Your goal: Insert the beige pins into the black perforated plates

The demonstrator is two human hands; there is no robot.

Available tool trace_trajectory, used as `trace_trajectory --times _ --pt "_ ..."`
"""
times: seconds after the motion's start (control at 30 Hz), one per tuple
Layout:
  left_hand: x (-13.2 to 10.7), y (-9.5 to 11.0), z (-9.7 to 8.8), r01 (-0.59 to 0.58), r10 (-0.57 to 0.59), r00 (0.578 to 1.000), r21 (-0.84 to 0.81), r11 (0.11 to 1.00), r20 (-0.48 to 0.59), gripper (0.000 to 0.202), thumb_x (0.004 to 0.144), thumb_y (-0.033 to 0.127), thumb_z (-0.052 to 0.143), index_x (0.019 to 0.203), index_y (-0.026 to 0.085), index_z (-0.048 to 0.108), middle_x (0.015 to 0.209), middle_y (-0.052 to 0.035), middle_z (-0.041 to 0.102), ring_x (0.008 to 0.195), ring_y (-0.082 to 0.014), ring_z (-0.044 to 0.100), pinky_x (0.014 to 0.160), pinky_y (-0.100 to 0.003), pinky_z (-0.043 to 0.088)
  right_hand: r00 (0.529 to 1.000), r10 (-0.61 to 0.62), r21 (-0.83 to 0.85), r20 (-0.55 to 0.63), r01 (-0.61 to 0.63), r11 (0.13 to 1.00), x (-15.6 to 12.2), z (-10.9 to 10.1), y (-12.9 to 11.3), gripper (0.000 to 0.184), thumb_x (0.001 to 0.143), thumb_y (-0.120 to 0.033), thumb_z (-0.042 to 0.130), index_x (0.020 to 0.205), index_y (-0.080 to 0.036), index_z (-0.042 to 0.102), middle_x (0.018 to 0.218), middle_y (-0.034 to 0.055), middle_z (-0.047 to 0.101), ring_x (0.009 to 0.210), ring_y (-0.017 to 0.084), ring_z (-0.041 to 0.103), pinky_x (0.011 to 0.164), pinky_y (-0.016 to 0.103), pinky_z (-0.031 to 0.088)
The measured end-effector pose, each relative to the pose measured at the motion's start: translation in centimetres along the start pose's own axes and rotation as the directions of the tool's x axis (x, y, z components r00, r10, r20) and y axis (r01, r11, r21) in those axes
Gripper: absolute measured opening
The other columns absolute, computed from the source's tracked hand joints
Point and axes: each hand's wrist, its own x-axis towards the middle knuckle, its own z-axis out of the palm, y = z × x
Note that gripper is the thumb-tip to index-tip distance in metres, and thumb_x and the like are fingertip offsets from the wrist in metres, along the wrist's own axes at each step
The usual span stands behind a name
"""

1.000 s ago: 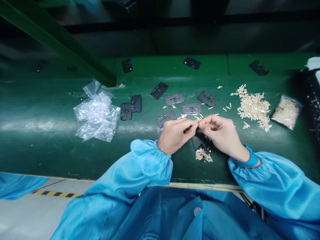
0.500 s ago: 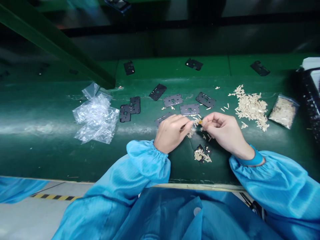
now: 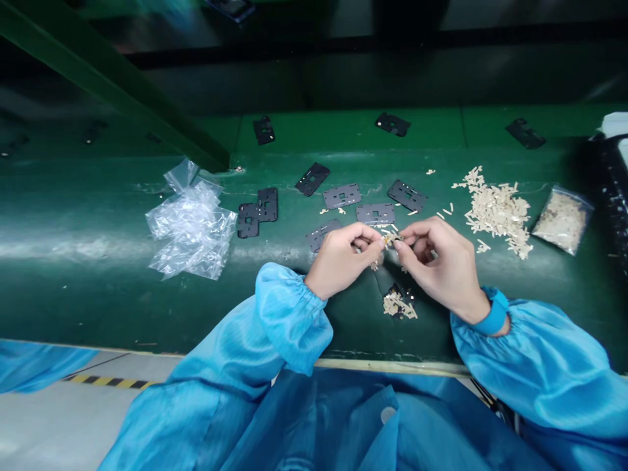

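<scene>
My left hand (image 3: 343,256) is closed in a pinch, thumb and forefinger at the left end of a small piece with yellow and dark parts (image 3: 387,240). The piece's exact kind is too small to make out. At its right end, the thumb and forefinger of my right hand (image 3: 444,265) are pinched too. Small cream-coloured strips (image 3: 388,228) lie on the bench behind and under the fingertips, partly hidden. Grey flat plates with cut-outs (image 3: 375,213) lie just beyond the hands. Nearer to me is a little heap of cream strips and black bits (image 3: 400,305).
The green bench (image 3: 118,307) bears a pile of clear plastic bags (image 3: 193,226) at left. More black plates (image 3: 258,212) lie around. A cream strip pile (image 3: 499,212) and a filled zip bag (image 3: 562,219) are at right, beside a black crate (image 3: 606,176). A green post (image 3: 147,108) slants at left.
My hands have come together: the left fingertips now meet the small yellow piece that was in my right fingers. My right hand has turned a little. The view has shifted slightly.
</scene>
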Motion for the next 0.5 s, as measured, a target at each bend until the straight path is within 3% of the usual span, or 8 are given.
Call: trace_trajectory --times 0.1,0.17,0.37,0.5 --pt "-0.1 0.1 0.1 -0.009 0.009 1.0 -0.01 1.0 -0.001 0.013 0.085 0.029 0.069 0.083 0.016 0.07 0.074 -0.0003 0.07 0.064 -0.0084 0.06 0.062 -0.021 0.049 0.989 -0.149 -0.057 0.027 0.15 0.987 -0.3 0.3 -0.1 0.005 0.095 -0.02 0.064 0.098 -0.02 0.068 0.081 0.0014 0.066 0.064 0.012 0.055 0.062 0.026 0.046" --pt "-0.3 0.2 0.3 -0.035 0.035 0.999 -0.014 0.999 -0.003 0.012 0.085 0.027 0.069 0.082 0.016 0.07 0.073 -0.0001 0.07 0.062 -0.0081 0.059 0.06 -0.02 0.048 0.988 -0.147 -0.064 0.043 0.15 0.987 -0.4 0.5 -0.2 0.006 0.096 -0.021 0.062 0.097 -0.021 0.068 0.079 0.0012 0.066 0.064 0.013 0.056 0.062 0.027 0.046" --pt "-0.5 0.1 0.3 -0.175 0.177 0.984 0.069 0.982 -0.025 0.007 0.086 0.022 0.069 0.081 0.017 0.069 0.074 0.0008 0.07 0.059 -0.0071 0.056 0.056 -0.02 0.046 0.999 0.033 -0.031 0.006 -0.033 0.999 -0.1 0.3 0.0 0.01 0.094 -0.025 0.063 0.085 -0.022 0.067 0.069 0.0005 0.062 0.058 0.014 0.053 0.057 0.028 0.044" --pt "-0.4 0.2 -0.3 -0.325 0.339 0.94 0.224 0.919 -0.026 0.008 0.091 0.021 0.068 0.083 0.018 0.069 0.082 -0.0005 0.072 0.06 -0.0069 0.054 0.057 -0.021 0.046 0.984 0.148 -0.023 -0.102 -0.151 0.988 0.7 -0.6 1.0 0.008 0.088 -0.018 0.062 0.081 -0.021 0.065 0.068 0.0002 0.061 0.056 0.013 0.051 0.056 0.029 0.04"
